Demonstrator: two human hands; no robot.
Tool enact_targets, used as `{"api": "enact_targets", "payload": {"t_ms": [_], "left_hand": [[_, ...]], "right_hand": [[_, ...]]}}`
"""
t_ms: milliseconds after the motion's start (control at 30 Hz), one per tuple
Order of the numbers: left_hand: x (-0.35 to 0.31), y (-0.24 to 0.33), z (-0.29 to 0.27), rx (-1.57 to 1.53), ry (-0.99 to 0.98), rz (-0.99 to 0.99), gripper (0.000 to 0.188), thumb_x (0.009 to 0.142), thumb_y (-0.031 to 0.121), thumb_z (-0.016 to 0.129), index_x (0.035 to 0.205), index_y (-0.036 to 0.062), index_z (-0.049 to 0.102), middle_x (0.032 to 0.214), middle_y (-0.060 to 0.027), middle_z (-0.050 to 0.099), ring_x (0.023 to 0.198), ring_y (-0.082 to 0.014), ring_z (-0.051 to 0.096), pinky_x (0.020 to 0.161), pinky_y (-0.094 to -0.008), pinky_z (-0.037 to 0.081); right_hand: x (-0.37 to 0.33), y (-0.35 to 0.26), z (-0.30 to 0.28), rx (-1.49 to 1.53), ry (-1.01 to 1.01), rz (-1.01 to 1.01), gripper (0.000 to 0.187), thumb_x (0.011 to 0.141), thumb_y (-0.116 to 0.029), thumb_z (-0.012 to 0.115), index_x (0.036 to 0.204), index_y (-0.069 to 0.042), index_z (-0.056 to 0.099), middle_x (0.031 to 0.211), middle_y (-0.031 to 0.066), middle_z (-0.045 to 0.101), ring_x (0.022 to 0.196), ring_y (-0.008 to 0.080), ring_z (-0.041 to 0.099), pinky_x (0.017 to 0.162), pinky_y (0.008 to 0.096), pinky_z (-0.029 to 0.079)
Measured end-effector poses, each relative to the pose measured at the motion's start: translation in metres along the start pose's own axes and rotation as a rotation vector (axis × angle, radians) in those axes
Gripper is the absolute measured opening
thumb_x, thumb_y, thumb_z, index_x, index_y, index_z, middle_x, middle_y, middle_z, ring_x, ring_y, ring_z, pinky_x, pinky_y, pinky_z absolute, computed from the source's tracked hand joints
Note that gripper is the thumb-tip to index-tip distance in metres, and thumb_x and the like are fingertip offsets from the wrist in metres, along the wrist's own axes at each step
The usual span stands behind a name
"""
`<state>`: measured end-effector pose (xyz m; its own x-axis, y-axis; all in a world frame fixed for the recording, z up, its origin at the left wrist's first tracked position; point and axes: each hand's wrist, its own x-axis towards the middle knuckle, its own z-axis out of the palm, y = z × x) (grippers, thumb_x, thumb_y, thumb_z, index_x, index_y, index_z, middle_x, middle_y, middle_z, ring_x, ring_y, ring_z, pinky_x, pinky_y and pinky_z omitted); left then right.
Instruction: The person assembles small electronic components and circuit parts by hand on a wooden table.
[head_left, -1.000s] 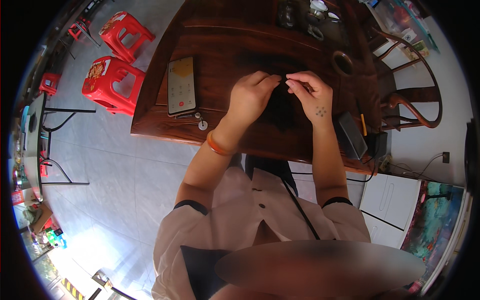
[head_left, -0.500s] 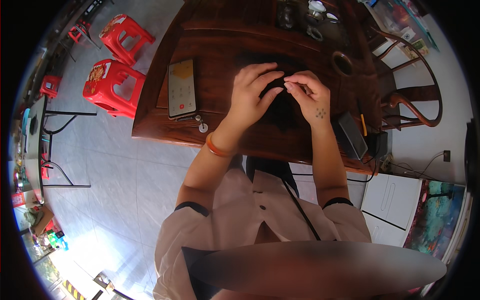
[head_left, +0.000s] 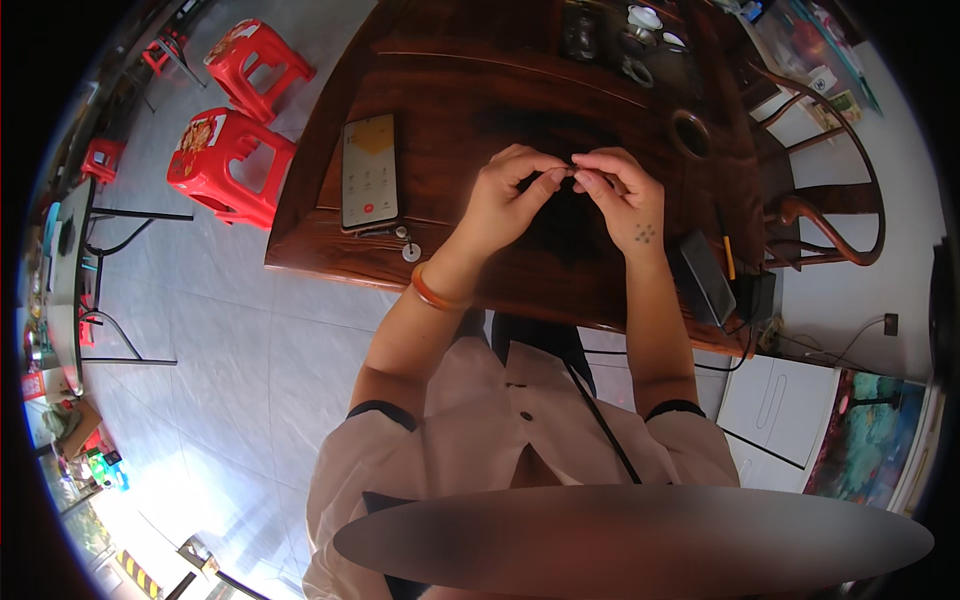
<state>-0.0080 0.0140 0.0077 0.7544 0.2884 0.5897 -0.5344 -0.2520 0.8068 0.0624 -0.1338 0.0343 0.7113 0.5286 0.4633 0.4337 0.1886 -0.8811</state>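
Above the dark wooden table (head_left: 450, 90), both hands meet fingertip to fingertip. My left hand (head_left: 512, 198), with an orange bangle (head_left: 437, 290) on its wrist, is closed in a thumb-and-finger pinch. My right hand (head_left: 625, 195) pinches in the same way, its tips touching or almost touching the left ones. A tiny dark bit shows between the fingertips, too small to name. Beneath the hands spreads a black patch (head_left: 568, 232) on the tabletop; its kind is unclear.
Left of the hands lies a lit phone (head_left: 369, 175), with a small round metal tag (head_left: 411, 252) beside it. At right are a dark slab-like device (head_left: 706, 278) and a yellow pen-like stick (head_left: 728, 258). Red stools (head_left: 232, 165) stand left; a wooden chair (head_left: 830, 205) stands right.
My left fingers, spread apart before, have closed into a pinch and come to my right fingertips. My right hand stays pinched, almost in place. The view has shifted slightly.
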Motion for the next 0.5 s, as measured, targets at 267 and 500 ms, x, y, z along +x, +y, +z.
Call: {"api": "enact_targets", "payload": {"t_ms": [267,500], "left_hand": [[0.002,-0.003,-0.001,0.095,-0.008,0.058,0.004,0.079,0.008,0.065,0.083,0.0062,0.067,0.077,-0.0042,0.065,0.075,-0.0215,0.059,0.072,-0.0338,0.043],[0.001,-0.005,-0.001,0.476,0.000,0.244,0.006,0.076,0.011,0.068,0.081,0.0110,0.065,0.074,-0.0016,0.061,0.073,-0.0226,0.057,0.076,-0.0367,0.038]], "right_hand": [[0.006,-0.010,-0.009,-0.370,-0.008,-0.163,0.021,0.076,-0.002,0.070,0.096,-0.006,0.067,0.090,0.0056,0.062,0.073,0.0137,0.061,0.063,0.0264,0.049],[0.010,-0.004,-0.011,-0.900,-0.091,-0.584,0.020,0.068,-0.010,0.074,0.088,-0.011,0.068,0.082,0.0013,0.063,0.072,0.0222,0.059,0.070,0.0348,0.048]]}}
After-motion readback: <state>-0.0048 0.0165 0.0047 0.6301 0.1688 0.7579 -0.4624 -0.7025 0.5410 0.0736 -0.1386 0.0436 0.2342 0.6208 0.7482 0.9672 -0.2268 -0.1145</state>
